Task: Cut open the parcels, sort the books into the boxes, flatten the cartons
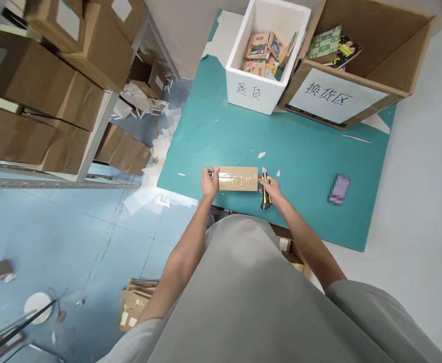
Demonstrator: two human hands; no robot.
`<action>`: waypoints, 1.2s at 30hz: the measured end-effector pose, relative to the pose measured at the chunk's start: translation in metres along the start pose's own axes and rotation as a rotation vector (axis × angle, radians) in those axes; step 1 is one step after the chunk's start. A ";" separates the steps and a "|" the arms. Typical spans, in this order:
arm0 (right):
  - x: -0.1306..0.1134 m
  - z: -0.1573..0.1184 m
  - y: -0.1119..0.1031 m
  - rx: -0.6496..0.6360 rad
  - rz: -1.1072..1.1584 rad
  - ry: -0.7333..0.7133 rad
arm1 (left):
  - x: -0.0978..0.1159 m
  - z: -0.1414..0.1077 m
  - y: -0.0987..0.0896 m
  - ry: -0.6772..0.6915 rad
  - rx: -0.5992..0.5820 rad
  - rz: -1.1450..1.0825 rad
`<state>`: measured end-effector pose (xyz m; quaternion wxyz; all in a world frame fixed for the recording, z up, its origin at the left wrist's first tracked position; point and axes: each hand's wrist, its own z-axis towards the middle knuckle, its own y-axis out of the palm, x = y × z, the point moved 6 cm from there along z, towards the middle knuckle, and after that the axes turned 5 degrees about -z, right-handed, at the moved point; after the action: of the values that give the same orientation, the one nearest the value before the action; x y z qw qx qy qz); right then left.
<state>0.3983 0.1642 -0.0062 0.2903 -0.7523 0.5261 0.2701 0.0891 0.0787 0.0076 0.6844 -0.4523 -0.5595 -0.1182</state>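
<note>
A small brown cardboard box (238,179) with shiny tape along its top sits near the front edge of the green table (221,136). My left hand (209,184) grips its left end, thumb on top. At the right end is my right hand (270,187), its fingers closed round a black and yellow box cutter (266,194) that points away from me. The fingertips of that hand are close to the box's right side; whether they touch it is hard to tell.
At the table's back stand a white foam bin (256,96) and a large cardboard box (334,98), both holding booklets. A blurred pinkish object (339,189) lies right. Shelves with cartons (27,70) rise at left; paper scraps (156,176) litter the floor.
</note>
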 end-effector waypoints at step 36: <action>-0.032 -0.036 -0.001 -0.224 0.434 -0.069 | -0.068 -0.001 -0.028 -0.333 0.137 -0.165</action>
<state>0.3938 0.1585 0.0415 0.1580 -0.6393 0.6320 0.4086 0.0474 0.0390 -0.0379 0.5996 -0.3708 -0.7067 -0.0592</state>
